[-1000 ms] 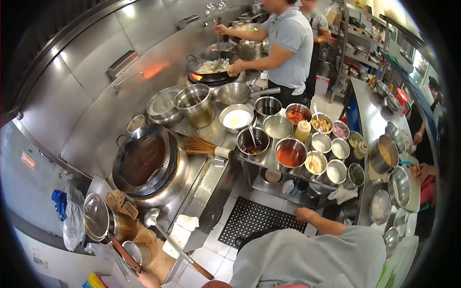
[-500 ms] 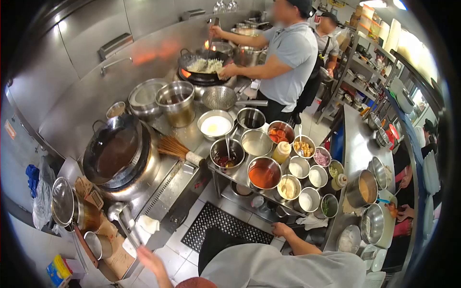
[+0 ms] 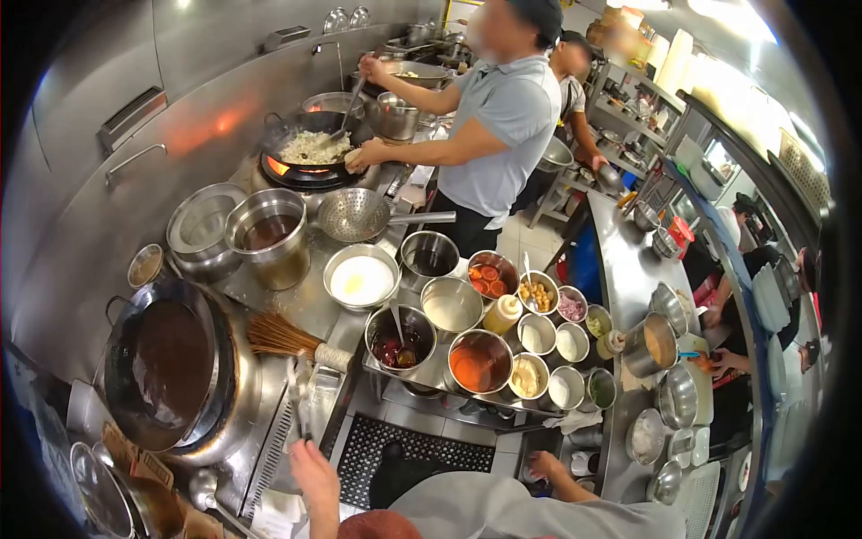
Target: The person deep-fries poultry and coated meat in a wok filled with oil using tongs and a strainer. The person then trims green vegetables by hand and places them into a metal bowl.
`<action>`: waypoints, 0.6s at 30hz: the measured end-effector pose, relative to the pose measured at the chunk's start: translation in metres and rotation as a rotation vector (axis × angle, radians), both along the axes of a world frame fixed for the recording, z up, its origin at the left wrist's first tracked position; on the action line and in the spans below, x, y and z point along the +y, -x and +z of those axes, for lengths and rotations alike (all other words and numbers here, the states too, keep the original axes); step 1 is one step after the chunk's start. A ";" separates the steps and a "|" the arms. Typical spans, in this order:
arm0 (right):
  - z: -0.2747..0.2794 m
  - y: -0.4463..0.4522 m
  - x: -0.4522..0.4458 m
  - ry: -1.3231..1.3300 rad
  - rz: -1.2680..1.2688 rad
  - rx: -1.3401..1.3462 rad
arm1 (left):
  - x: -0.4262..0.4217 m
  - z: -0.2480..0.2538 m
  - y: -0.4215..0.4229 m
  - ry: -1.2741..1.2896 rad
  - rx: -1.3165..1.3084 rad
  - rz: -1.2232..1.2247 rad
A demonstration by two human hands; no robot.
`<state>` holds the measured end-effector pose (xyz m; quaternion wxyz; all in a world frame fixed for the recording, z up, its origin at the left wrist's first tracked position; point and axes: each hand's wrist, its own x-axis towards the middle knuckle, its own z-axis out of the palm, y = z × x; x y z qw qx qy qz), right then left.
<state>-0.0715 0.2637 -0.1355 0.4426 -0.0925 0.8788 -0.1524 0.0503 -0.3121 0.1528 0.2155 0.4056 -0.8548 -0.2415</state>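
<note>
My left hand [image 3: 314, 474] is closed round the lower end of a slim metal tool that looks like tongs [image 3: 299, 400]. The tool points up over the slotted ledge [image 3: 269, 454], just short of the bristle brush [image 3: 285, 340]. A ladle [image 3: 206, 492] lies to the left of that hand, by a white cloth [image 3: 277, 514]. My right hand [image 3: 544, 467] hangs low below the front edge of the ingredient table, fingers loosely bent, with nothing visible in it. Nearest above it are a white cloth [image 3: 573, 420] and a pot of green herbs [image 3: 602, 388].
A large wok of dark liquid [image 3: 171, 373] stands at left. Several sauce pots, among them an orange sauce [image 3: 479, 363], fill the table. A co-worker [image 3: 512, 126] stirs a wok of rice [image 3: 310, 148] over flames. A steel counter [image 3: 620, 251] runs along the right.
My left hand has moved up and right, away from the ladle, and now holds the tongs-like tool. My right hand is slightly lower. The view has shifted; the co-worker keeps stirring.
</note>
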 end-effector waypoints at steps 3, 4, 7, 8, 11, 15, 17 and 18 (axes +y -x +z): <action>0.050 -0.016 -0.033 0.020 -0.585 -0.301 | 0.002 0.021 0.037 0.081 0.439 -0.427; 0.059 -0.022 -0.044 0.028 -0.586 -0.293 | 0.002 0.030 0.048 0.114 0.528 -0.540; 0.089 -0.042 -0.069 0.023 -0.310 -0.060 | 0.016 0.037 0.064 -0.108 0.750 -0.712; 0.088 -0.044 -0.070 0.055 -0.134 0.051 | 0.026 0.019 0.061 -0.267 0.754 -0.757; 0.187 -0.054 -0.131 0.148 -0.381 0.201 | 0.066 -0.019 0.067 -0.296 0.889 -0.907; 0.270 -0.062 -0.173 0.729 -0.632 0.240 | 0.133 0.010 0.091 -0.391 0.743 -1.254; 0.299 -0.061 -0.181 1.223 -0.732 0.202 | 0.174 0.016 0.103 -0.516 0.650 -1.461; 0.299 -0.061 -0.177 1.327 -0.685 0.243 | 0.198 0.010 0.104 -0.560 0.655 -1.561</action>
